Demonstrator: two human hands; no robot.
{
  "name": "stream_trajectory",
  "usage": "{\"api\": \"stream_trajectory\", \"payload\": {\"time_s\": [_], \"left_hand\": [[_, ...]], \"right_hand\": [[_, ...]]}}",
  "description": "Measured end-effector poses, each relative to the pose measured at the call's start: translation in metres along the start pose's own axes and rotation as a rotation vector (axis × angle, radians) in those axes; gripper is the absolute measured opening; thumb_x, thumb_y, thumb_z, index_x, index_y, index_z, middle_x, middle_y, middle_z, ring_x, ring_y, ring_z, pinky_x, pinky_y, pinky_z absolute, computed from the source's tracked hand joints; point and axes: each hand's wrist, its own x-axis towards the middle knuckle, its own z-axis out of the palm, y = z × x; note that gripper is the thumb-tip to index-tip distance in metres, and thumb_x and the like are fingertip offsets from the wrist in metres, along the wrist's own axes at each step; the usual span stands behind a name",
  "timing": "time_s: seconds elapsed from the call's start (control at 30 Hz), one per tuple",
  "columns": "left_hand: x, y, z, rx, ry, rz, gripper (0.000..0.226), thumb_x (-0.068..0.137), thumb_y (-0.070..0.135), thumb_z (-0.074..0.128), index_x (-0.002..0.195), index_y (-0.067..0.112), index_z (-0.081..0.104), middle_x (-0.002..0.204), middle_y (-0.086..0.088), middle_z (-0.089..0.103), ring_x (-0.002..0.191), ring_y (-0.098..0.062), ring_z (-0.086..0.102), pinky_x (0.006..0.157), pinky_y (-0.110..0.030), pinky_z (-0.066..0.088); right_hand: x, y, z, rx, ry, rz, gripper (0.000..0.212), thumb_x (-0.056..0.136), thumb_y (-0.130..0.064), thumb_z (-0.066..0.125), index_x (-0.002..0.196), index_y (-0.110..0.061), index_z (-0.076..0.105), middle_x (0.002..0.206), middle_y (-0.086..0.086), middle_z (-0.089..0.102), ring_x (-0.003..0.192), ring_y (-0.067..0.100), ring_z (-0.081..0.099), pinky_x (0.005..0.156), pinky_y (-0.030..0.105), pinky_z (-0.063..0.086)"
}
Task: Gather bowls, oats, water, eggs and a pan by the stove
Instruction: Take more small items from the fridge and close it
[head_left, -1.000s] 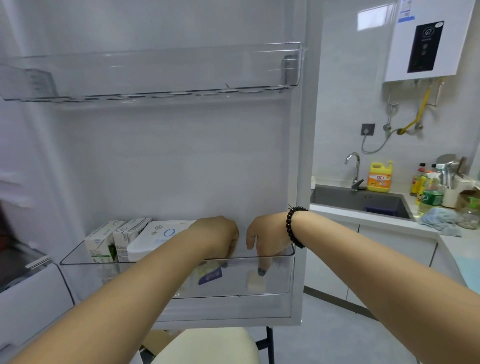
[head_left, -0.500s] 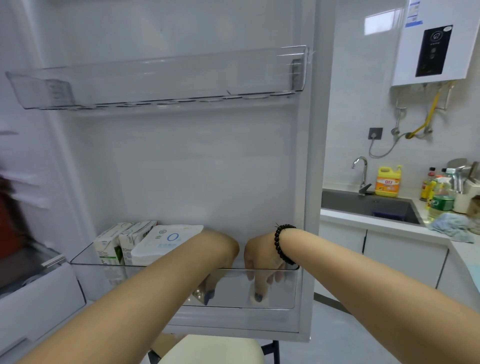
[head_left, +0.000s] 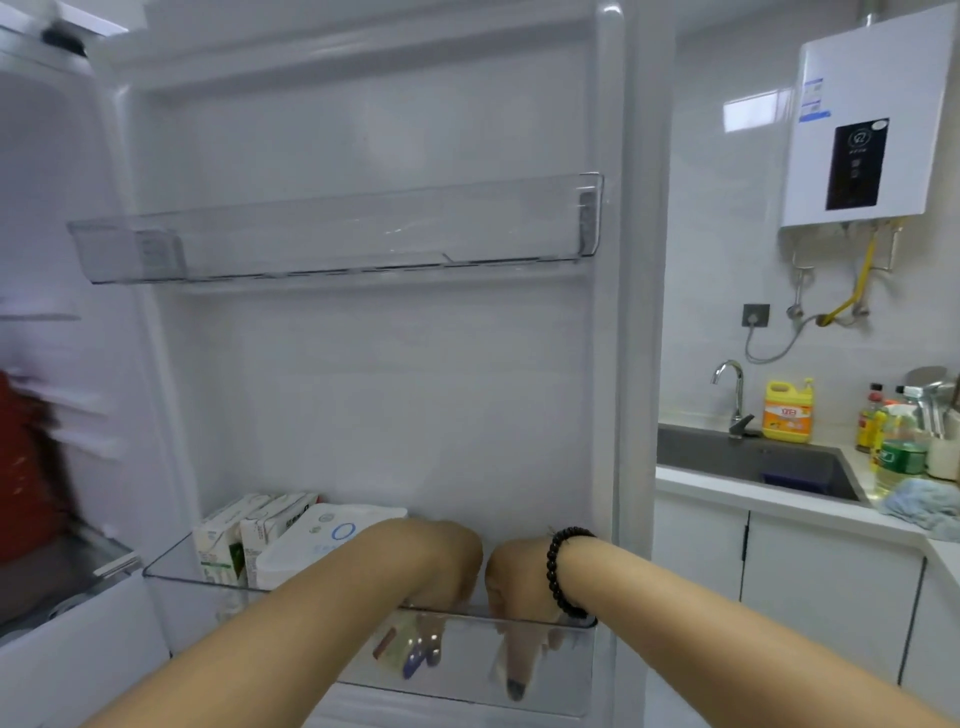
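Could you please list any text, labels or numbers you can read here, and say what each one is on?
None can be read for certain.
Water heater: blue sticker and dark panel logo, too small.
Yellow detergent jug: red label, blurred.
Milk cartons in the lower door bin: print too small.
White box beside them: blue circle, text blurred.
Bottles by the sink: labels unreadable.

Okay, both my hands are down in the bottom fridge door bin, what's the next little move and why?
Probably lift both hands straight up out of the lower door bin. The left hand and right hand reach in side by side past its clear front wall; what the fingers hold is too blurred to tell.
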Motion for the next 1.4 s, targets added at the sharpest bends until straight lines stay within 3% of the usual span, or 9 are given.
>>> {"api": "stream_trajectory", "payload": {"time_s": [0.1,0.17,0.27,0.43,0.57,0.7,0.93,1.27,1.4], "left_hand": [[-0.024,-0.007,-0.006,-0.281,0.169,0.002,0.064,0.071,0.029,0.087,0.127,0.017,0.058,0.123,0.001,0.064,0.112,-0.018,0.059,0.082,-0.018,0.042],[-0.039,-0.015,0.001,-0.553,0.275,0.043,0.047,0.078,0.021,0.081,0.121,0.017,0.062,0.112,0.002,0.068,0.102,-0.012,0.063,0.083,-0.021,0.052],[-0.057,-0.021,0.024,-0.962,0.575,0.109,0.023,0.085,0.007,0.071,0.102,0.022,0.070,0.097,0.006,0.070,0.084,-0.002,0.065,0.075,-0.017,0.054],[-0.075,-0.009,0.047,-1.380,1.032,0.047,0.026,0.080,0.000,0.075,0.087,0.025,0.076,0.089,0.008,0.074,0.083,-0.009,0.069,0.071,-0.019,0.056],[-0.081,0.003,0.060,-1.697,1.251,-0.068,0.025,0.076,-0.004,0.075,0.090,0.017,0.077,0.086,0.000,0.077,0.079,-0.015,0.069,0.065,-0.017,0.054],[-0.086,0.019,0.068,-2.024,1.337,-0.181,0.022,0.077,-0.004,0.071,0.091,0.013,0.076,0.075,-0.001,0.076,0.066,-0.005,0.068,0.059,-0.011,0.052],[-0.093,0.043,0.055,-2.211,1.369,-0.169,0.014,0.071,0.002,0.072,0.069,0.015,0.079,0.080,-0.013,0.076,0.066,-0.013,0.071,0.057,-0.015,0.055],[-0.076,0.103,0.024,-2.198,1.297,-0.077,0.014,0.063,0.016,0.074,0.075,0.019,0.081,0.084,-0.010,0.077,0.078,-0.018,0.074,0.073,-0.026,0.060],[-0.068,0.124,0.011,-2.129,1.292,-0.034,0.012,0.062,0.018,0.073,0.070,0.023,0.080,0.079,-0.008,0.077,0.072,-0.017,0.074,0.061,-0.022,0.058]], "right_hand": [[-0.012,-0.009,-0.004,-0.041,0.052,-0.041,0.039,0.099,-0.011,0.047,0.132,0.010,0.045,0.100,0.018,0.056,0.092,0.029,0.055,0.079,0.025,0.044],[-0.014,-0.012,-0.004,-0.078,0.039,-0.018,0.021,0.098,-0.010,0.046,0.105,0.007,0.057,0.085,0.014,0.053,0.074,0.025,0.052,0.072,0.032,0.044],[-0.016,-0.010,-0.003,-0.054,0.082,0.027,0.033,0.095,-0.014,0.054,0.064,-0.009,0.044,0.066,0.006,0.041,0.057,0.017,0.039,0.053,0.026,0.035],[-0.035,-0.003,-0.007,0.114,0.255,-0.008,0.058,0.074,-0.039,0.078,0.116,-0.004,0.058,0.114,0.010,0.061,0.095,0.021,0.058,0.084,0.035,0.054],[-0.062,0.003,0.000,0.299,0.582,-0.049,0.043,0.075,-0.032,0.073,0.111,-0.021,0.054,0.098,-0.008,0.049,0.087,0.010,0.049,0.066,0.015,0.043],[-0.083,0.007,0.020,0.720,0.869,-0.127,0.048,0.068,-0.031,0.079,0.109,-0.035,0.053,0.100,-0.014,0.053,0.085,0.002,0.057,0.068,0.014,0.050],[-0.100,0.008,0.052,1.449,0.953,-0.409,0.049,0.060,-0.010,0.088,0.102,-0.027,0.068,0.093,-0.002,0.072,0.080,0.012,0.070,0.062,0.019,0.052],[-0.125,0.031,0.086,1.558,1.075,-0.411,0.041,0.077,0.007,0.071,0.104,-0.025,0.069,0.102,0.000,0.069,0.090,0.011,0.069,0.066,0.016,0.054],[-0.133,0.052,0.096,1.505,1.094,-0.337,0.043,0.080,-0.002,0.072,0.108,-0.035,0.067,0.111,-0.001,0.064,0.096,0.008,0.066,0.066,0.018,0.055]]}}
